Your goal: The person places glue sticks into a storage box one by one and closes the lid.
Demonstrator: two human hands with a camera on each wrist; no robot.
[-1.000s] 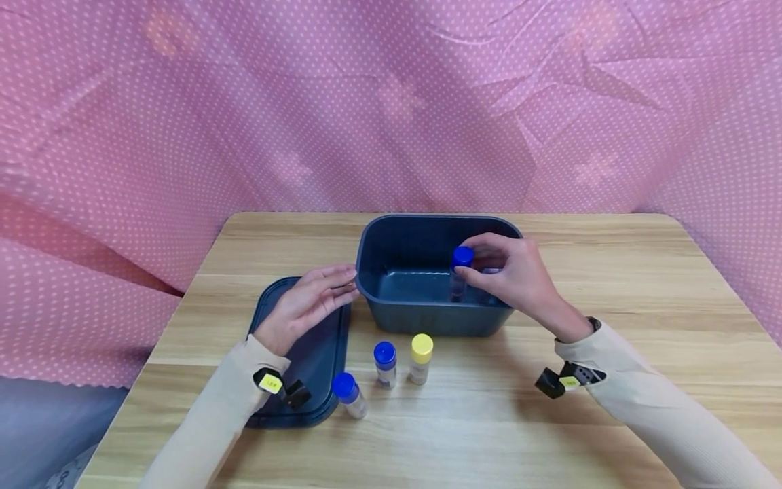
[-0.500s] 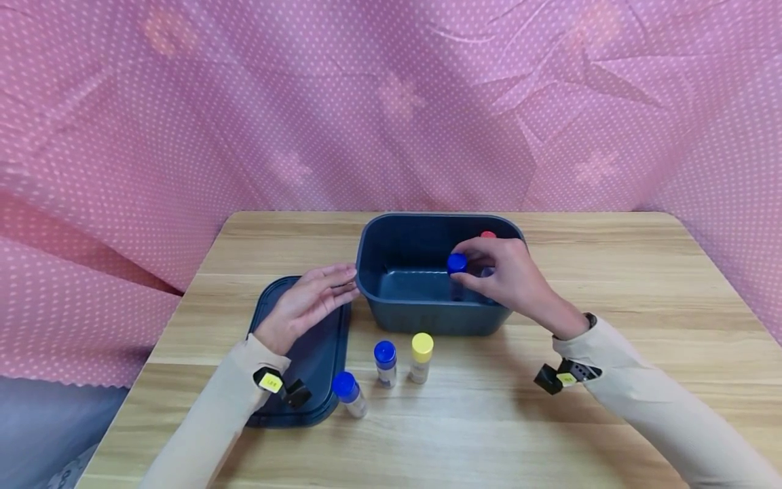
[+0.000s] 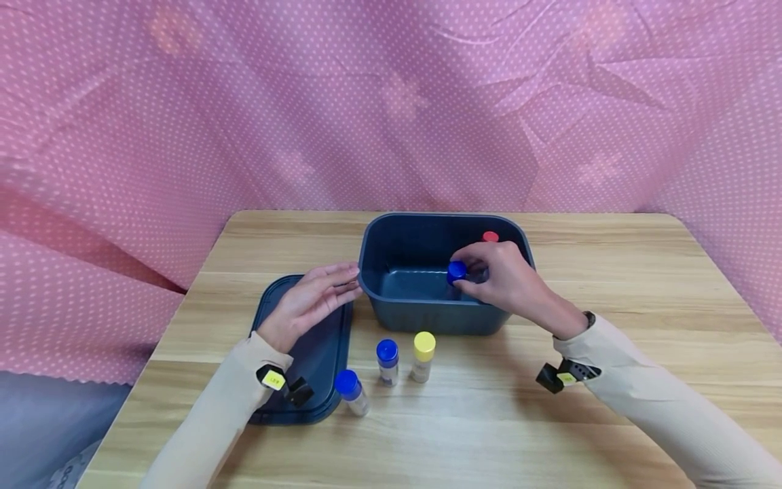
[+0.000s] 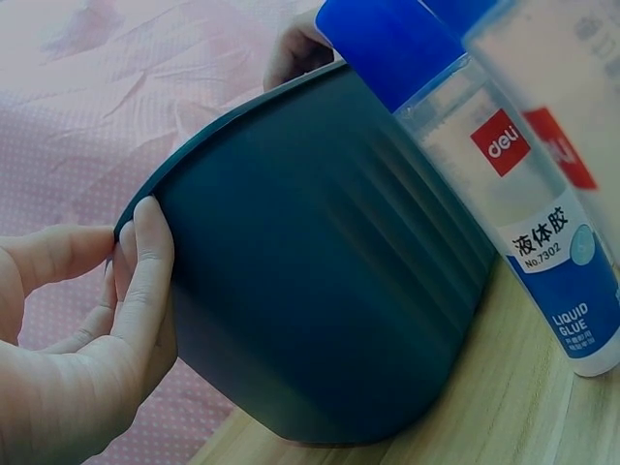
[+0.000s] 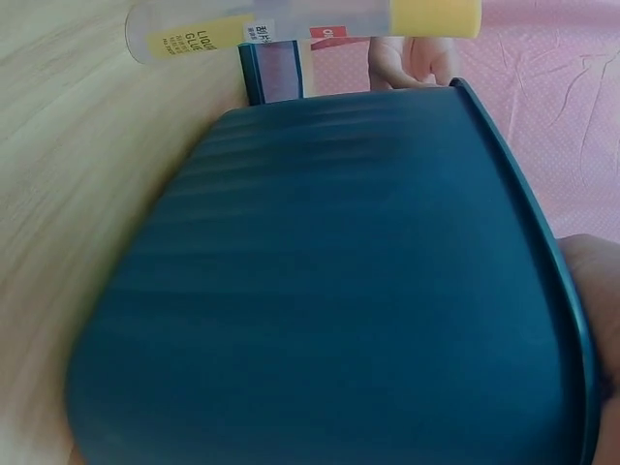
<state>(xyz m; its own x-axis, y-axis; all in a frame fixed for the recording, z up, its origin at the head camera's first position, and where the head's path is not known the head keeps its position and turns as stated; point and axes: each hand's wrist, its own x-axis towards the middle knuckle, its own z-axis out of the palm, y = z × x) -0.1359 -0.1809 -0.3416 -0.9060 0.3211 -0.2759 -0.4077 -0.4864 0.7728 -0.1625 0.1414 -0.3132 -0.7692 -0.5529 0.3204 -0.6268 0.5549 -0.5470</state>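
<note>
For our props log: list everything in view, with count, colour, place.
Box: 1, dark blue, on table
Lid: 1, dark blue, left of box
Blue-capped bottles: 2, clear, before box
Held bottle: 1, blue-capped, in box
Yellow-capped bottle: 1, clear, before box
Red cap: 1, red, inside box
Table: 1, light wood, beneath
Cloth: pink, white-dotted, behind; count unclear
Blue-grey material: count unclear, lower left
Wrist cameras: 2, black, wrists
Sleeves: 2, beige, arms
Left hand: 1, touching box
Right hand: 1, holding bottle

Three bottles (image 3: 388,363) block the box (image 3: 440,319) from front-left, with room inside its left half and over the counter (image 3: 611,272) at right.
</note>
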